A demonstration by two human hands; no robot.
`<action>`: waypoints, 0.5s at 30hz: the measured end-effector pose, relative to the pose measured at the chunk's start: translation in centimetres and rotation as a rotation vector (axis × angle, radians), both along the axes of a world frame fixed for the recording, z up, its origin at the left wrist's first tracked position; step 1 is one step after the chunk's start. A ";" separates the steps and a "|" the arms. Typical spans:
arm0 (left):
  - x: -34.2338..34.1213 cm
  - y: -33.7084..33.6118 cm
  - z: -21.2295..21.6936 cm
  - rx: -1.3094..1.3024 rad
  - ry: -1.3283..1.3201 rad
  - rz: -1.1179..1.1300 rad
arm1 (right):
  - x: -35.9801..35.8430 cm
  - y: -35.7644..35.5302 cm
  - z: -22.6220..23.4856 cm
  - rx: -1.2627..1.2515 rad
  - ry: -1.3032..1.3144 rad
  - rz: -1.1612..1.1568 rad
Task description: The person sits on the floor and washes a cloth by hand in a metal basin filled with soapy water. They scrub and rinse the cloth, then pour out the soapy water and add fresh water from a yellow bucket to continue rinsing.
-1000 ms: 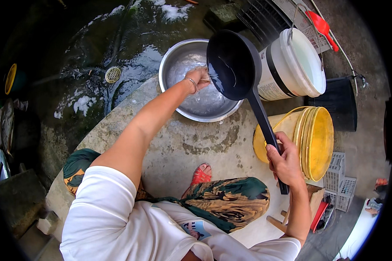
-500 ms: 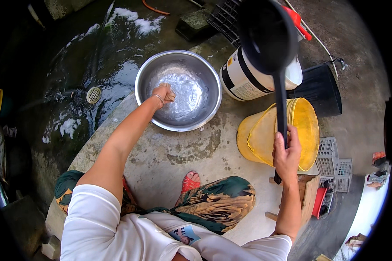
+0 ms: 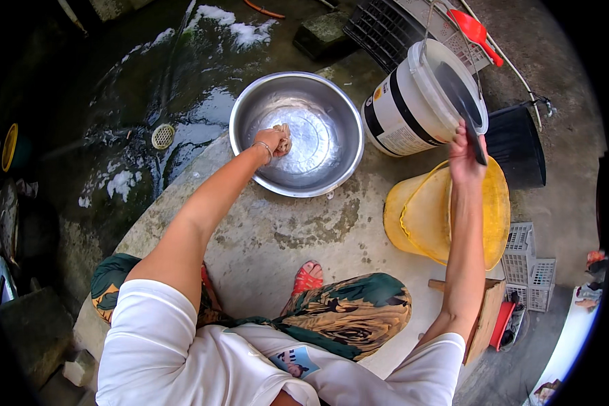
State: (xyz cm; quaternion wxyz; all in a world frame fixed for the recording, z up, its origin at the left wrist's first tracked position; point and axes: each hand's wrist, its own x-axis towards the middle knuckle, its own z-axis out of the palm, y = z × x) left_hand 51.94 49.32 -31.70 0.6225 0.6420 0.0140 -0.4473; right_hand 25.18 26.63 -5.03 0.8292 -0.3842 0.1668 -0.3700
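Observation:
My left hand [image 3: 271,141] is closed round a crumpled beige cloth [image 3: 286,139] inside a wide steel basin [image 3: 348,142]. The basin stands on the concrete in front of me, its bottom shiny and wet. On the right, my right hand [image 3: 465,157] grips the handle of a black long-handled dipper [image 3: 461,98]. The dipper's far end reaches into the mouth of a white bucket [image 3: 406,111] with a black band; its bowl is mostly hidden there. Below my right forearm stands a yellow bucket [image 3: 413,210], partly covered by it.
A red scoop [image 3: 476,35] lies behind the white bucket, near a black crate [image 3: 379,30]. A black bin [image 3: 519,149] stands to the right. Grey plastic baskets [image 3: 531,267] and a wooden stool [image 3: 484,318] are nearer me. Left, wet sudsy floor has a round drain [image 3: 162,137].
My right hand has moved forward, and the dipper has gone from raised over the buckets down into the white bucket. My left hand stays in the basin with the cloth.

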 end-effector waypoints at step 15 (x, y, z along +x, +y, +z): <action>-1.7 -0.2 6.2 -0.613 0.264 -0.306 | 12.8 9.6 -22.2 -0.839 0.682 0.567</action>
